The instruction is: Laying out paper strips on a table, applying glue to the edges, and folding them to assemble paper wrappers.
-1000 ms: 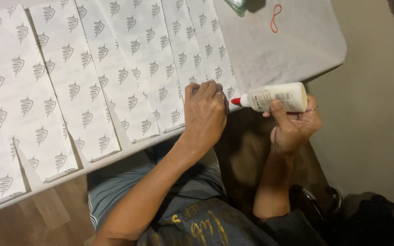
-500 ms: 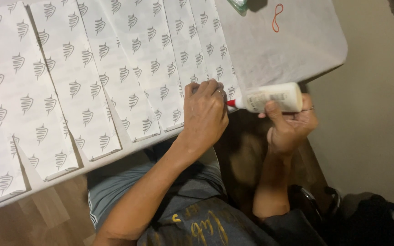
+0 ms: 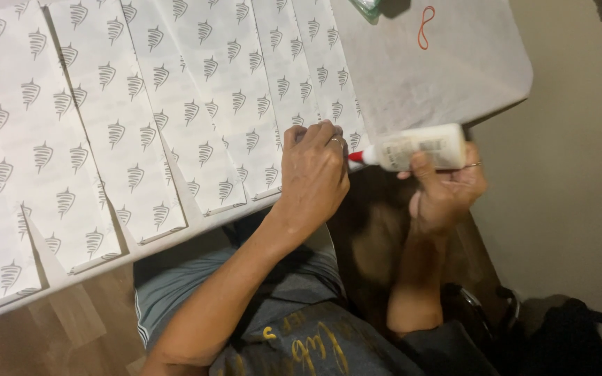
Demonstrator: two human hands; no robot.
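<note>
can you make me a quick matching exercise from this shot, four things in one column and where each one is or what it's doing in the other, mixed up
Things:
1. glue bottle
2. rubber band
3. left hand
4. patterned paper sheets

Places or states:
A. lies loose near the table's far corner
B. overlapping in a row across the table
C. presses on the near edge of a sheet
D. held sideways in the right hand, red tip toward the paper

Pairs: 1-D, 2-A, 3-C, 4-B
</note>
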